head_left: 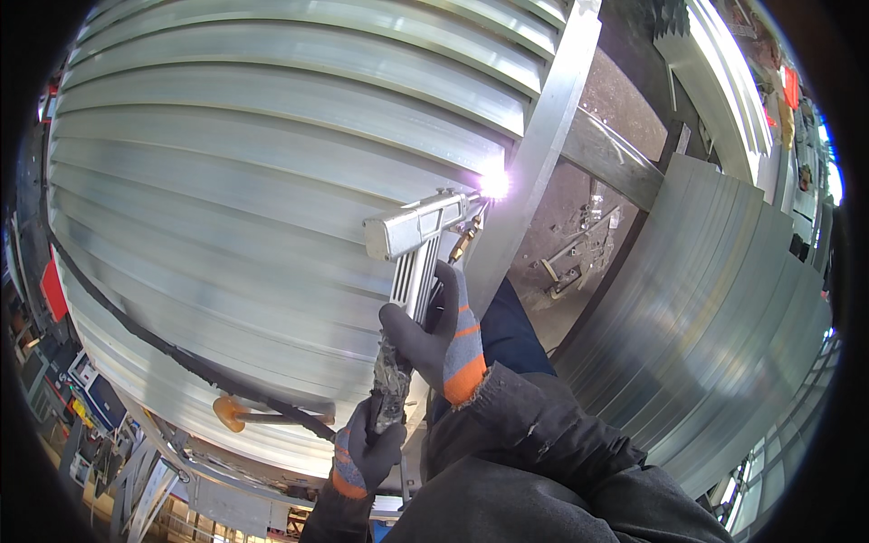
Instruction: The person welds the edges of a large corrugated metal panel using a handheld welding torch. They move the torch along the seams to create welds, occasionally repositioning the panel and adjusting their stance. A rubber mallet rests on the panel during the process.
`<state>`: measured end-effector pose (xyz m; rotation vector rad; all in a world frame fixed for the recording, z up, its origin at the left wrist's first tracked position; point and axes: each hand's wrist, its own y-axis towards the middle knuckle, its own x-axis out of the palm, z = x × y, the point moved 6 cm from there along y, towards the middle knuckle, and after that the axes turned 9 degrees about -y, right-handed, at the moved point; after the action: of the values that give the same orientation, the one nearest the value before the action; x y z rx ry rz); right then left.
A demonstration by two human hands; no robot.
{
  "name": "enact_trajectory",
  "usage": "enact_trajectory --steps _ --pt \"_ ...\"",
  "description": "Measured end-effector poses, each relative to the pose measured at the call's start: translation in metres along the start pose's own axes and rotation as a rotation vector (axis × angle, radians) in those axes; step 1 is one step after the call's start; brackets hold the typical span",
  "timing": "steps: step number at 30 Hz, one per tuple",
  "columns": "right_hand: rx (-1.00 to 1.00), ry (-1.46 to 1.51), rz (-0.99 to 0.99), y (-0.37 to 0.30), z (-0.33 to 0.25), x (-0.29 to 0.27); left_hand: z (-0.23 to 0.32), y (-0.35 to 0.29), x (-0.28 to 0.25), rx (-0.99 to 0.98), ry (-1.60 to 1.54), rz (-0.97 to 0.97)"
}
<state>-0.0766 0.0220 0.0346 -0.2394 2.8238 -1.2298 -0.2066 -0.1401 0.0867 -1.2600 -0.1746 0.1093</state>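
My right hand [434, 330], in a grey glove with an orange cuff, is wrapped round the grip of a silver handheld welding gun [412, 226]. The gun's nozzle points to the upper right, where a bright violet-white flash [494, 185] glows at the slat ends beside a metal frame bar [534, 154]. Below the grip hangs a taped, worn cable sleeve [391, 385]. My left hand [367, 452], gloved alike, is closed round its lower end. The glare hides the weld spot itself. Beneath the gun lie long aluminium slats [226, 190] set side by side.
A mallet with an orange head [230, 414] lies on the near slats. A black cable [154, 339] runs along the left and near side. On the right stands a stack of metal panels [715, 299]. Scraps [579, 253] litter the floor between, past a crossbar [615, 158].
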Motion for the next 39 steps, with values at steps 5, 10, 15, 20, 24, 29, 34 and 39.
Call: enact_trajectory --steps 5,10,15,20,24,29,34,39 --pt "0.014 0.010 -0.002 -0.004 0.003 0.001 -0.001 -0.001 0.000 0.014 0.002 -0.010" --pt "0.012 0.042 -0.003 -0.006 0.007 0.003 -0.003 -0.004 -0.001 0.025 0.021 -0.007" --pt "-0.043 -0.001 0.027 -0.009 0.008 0.004 -0.005 -0.005 -0.002 0.041 0.034 0.007" --pt "-0.058 -0.036 0.040 -0.015 0.012 0.006 -0.013 -0.008 -0.007 -0.005 0.035 0.012" --pt "-0.045 -0.032 0.036 -0.019 0.017 0.010 -0.029 -0.009 -0.013 -0.068 0.003 0.015" --pt "-0.066 -0.023 0.030 -0.024 0.018 0.013 -0.038 -0.010 -0.017 -0.014 -0.023 -0.005" --pt "-0.030 -0.037 0.021 -0.029 0.020 0.014 -0.043 -0.014 -0.018 -0.033 -0.032 0.002" --pt "-0.024 -0.022 0.002 -0.032 0.021 0.015 -0.043 -0.016 -0.018 0.021 0.000 0.005"
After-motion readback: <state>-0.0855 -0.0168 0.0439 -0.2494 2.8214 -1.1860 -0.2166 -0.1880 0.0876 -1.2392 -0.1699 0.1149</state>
